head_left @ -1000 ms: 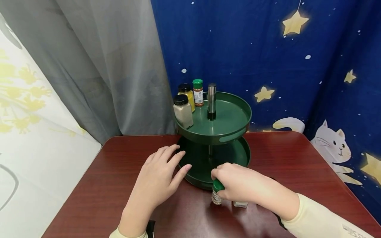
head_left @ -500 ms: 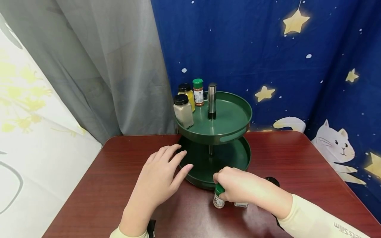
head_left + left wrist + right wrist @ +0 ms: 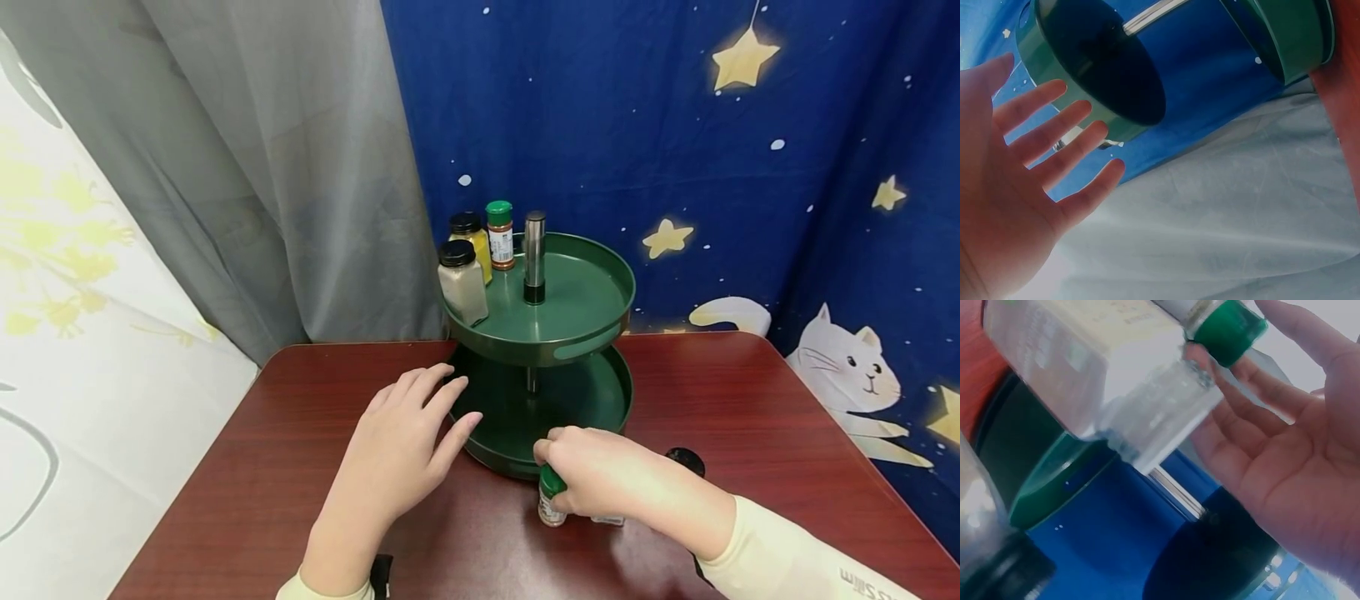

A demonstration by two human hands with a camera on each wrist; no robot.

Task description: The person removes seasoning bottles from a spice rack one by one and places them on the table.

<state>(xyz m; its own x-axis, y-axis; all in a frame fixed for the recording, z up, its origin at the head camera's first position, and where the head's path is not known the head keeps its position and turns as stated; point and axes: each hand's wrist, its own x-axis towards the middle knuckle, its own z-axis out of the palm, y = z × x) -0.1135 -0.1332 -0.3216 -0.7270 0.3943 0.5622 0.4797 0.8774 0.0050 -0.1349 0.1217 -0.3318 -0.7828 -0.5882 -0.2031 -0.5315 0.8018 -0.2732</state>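
Head view: pinched in the right grip [image 3: 600, 468], the green-capped bottle [image 3: 551, 507] is slightly nearer than a second ago, on the near side of the two-tier stand [image 3: 517, 352]. The left grip [image 3: 397, 446] stays spread. The upper tray [image 3: 581, 296] holds a pale-filled jar [image 3: 463, 292], a yellow-filled jar [image 3: 482, 248] and a reddish-filled bottle [image 3: 501, 243].

I see a green cap [image 3: 552, 481] at the right hand [image 3: 600, 467], green trays [image 3: 517, 347] beyond it, star-patterned blue curtain [image 3: 585, 117] farther off
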